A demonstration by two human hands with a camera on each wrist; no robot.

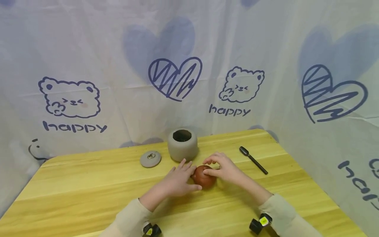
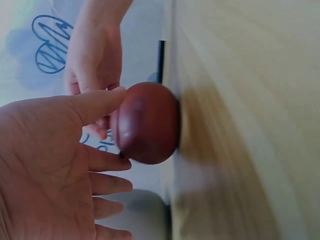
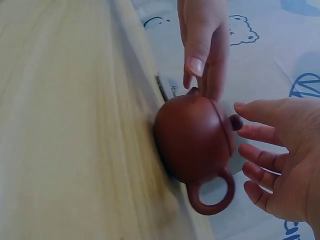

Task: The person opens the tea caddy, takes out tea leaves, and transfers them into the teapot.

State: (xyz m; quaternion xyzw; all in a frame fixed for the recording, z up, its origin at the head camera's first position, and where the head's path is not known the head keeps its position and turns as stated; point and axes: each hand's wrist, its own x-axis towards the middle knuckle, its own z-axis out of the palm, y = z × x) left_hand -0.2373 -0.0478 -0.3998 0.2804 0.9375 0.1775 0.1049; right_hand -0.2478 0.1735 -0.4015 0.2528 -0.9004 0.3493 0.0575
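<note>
A reddish-brown clay teapot (image 1: 204, 177) stands upright on the table between both hands, its lid on. In the right wrist view its ring handle (image 3: 215, 207) and round lid knob (image 3: 236, 122) show. My left hand (image 1: 180, 181) is at the spout side, fingers spread and fairly straight; in the left wrist view its thumb and index finger (image 2: 112, 162) lie close against the pot. Above the lid, my right hand (image 1: 225, 168) has its thumb and index finger on either side of the knob, with a small gap at the thumb. Its other fingers are loosely bent.
Behind the teapot stands a grey round jar (image 1: 183, 148) with an uncovered dark mouth. Its likely lid, a grey disc (image 1: 150, 159) with a small metal ring, lies to the left. A black spoon-like scoop (image 1: 253, 160) lies at the right. A printed cloth (image 1: 118, 98) hangs behind the table.
</note>
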